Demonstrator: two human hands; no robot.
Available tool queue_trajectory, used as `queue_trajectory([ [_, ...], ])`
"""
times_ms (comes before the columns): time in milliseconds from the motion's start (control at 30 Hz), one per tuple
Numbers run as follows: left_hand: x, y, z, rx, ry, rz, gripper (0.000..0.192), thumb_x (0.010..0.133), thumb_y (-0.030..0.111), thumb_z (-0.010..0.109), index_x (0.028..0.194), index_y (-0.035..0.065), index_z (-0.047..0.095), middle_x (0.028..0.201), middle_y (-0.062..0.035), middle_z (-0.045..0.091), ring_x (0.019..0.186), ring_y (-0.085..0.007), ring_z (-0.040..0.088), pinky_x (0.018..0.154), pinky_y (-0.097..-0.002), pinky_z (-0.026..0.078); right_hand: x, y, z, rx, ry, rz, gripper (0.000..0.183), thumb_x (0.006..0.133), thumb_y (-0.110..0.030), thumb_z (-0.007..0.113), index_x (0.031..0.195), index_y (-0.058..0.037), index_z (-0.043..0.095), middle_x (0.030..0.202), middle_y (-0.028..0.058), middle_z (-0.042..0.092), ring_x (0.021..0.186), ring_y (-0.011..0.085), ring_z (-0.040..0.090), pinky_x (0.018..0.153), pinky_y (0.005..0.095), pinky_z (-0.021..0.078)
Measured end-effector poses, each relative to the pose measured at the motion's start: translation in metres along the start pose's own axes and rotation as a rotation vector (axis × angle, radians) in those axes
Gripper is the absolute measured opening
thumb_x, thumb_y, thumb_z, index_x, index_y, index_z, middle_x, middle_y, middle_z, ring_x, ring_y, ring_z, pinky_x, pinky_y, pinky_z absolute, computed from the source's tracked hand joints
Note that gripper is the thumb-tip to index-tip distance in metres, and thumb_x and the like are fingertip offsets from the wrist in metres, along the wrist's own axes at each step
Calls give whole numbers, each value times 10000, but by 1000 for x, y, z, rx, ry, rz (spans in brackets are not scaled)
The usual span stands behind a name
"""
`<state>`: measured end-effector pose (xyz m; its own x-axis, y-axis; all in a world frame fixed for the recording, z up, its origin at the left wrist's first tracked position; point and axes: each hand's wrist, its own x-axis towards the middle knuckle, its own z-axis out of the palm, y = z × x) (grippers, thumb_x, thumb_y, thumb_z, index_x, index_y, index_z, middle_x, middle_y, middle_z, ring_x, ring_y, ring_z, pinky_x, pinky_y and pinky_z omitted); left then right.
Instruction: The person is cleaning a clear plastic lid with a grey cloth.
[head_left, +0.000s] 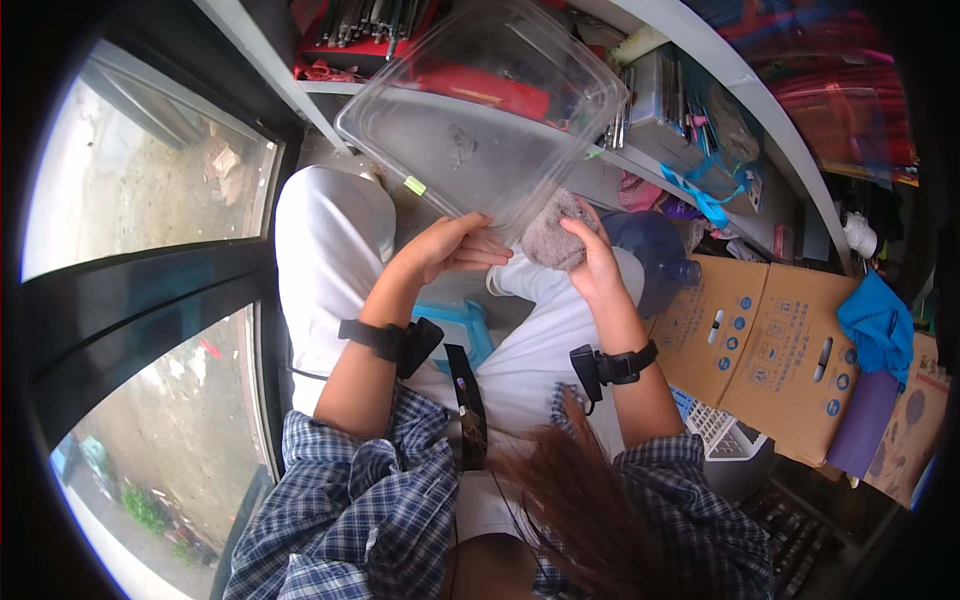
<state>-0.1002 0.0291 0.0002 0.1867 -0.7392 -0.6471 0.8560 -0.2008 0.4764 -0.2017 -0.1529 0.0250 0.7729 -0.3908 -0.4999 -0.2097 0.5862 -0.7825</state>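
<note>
A large clear plastic box (480, 112) is tilted up in front of me, with a small green clip or tab (415, 187) on its rim. My left hand (461, 246) grips its near corner, the thumb on one side and the fingers under it. In my right hand (592, 247) is a bunched grey-brown cloth (555, 231), held close beside the same corner. Whether the cloth touches the box cannot be told. Between my knees, below the hands, lies a light-blue plastic lid or tray (480, 330), partly hidden by my left forearm and leg.
Shelves with pens and folders (660, 90) stand ahead. At the right are a blue water jug (652, 259), a flattened cardboard box (750, 352), a blue cloth (874, 319) and a white plastic basket (724, 435). A dark-framed glass door (150, 262) is close at the left.
</note>
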Motion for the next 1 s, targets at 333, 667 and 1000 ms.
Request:
queue_trajectory([
  [333,9,-6,5,156,112,40,433,803,338,511,970,-59,545,835,-175,629,718,-192,632,655,-236,498,10,11,-4,113,-191,251,296,812,-171,550,1079,-56,494,981,32,553,903,141,544,777,296,446],
  [667,14,-10,9,49,113,189,344,798,240,532,895,-90,546,739,-170,611,647,-218,630,585,-246,522,14,23,-1,33,-169,295,334,748,-65,593,1065,-28,497,926,56,566,837,147,561,734,277,453],
  [1000,12,-6,12,61,140,156,298,807,218,487,841,-73,536,716,-165,612,612,-219,628,559,-242,520,20,15,-2,23,-141,332,311,748,-62,593,1045,-42,503,936,60,573,860,160,567,752,287,456],
])
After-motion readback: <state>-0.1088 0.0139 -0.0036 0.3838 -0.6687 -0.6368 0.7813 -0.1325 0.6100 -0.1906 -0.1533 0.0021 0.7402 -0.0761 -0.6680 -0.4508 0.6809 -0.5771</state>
